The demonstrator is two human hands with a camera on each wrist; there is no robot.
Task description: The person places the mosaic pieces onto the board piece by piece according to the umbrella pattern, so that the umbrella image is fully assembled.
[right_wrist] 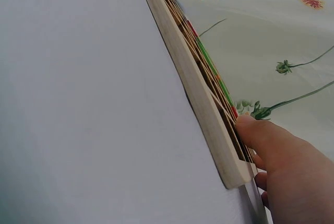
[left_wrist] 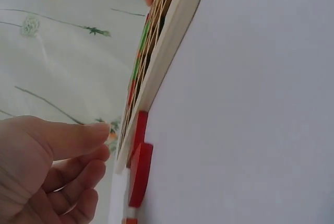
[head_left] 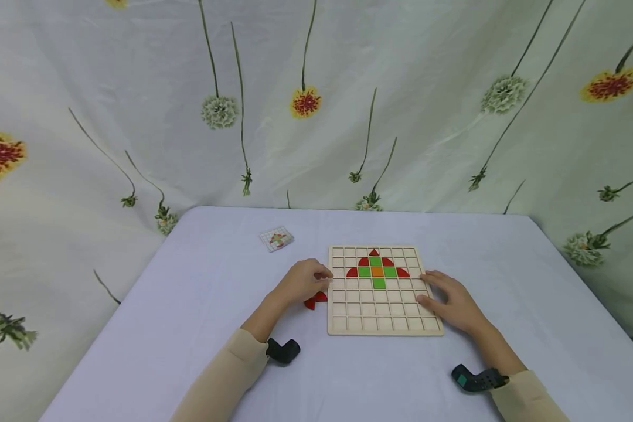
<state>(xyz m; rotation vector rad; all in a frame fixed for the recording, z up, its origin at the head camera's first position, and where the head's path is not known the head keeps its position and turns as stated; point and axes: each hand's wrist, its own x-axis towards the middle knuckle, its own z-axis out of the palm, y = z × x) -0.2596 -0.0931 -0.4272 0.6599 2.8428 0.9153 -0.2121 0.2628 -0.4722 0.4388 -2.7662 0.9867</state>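
A square wooden grid board (head_left: 353, 308) lies on the table, with red, green and one orange piece set in its upper cells as a stepped figure. At its left edge hovers my left hand (head_left: 307, 280), fingers loosely bent and thumb near the fingertips; I see nothing held between them. Beside that edge, partly below this hand, are loose red pieces (head_left: 320, 297), also seen as red curved blocks (left_wrist: 140, 174) in the left wrist view. My right hand (head_left: 453, 302) rests on the board's right edge, thumb (right_wrist: 255, 130) on top and fingers spread.
A small picture card (head_left: 276, 239) showing a similar coloured figure on a grid lies back left of the board. The white-covered table (head_left: 200, 281) ends at a flower-patterned cloth backdrop (head_left: 274, 146). A dark strap device sits on each wrist.
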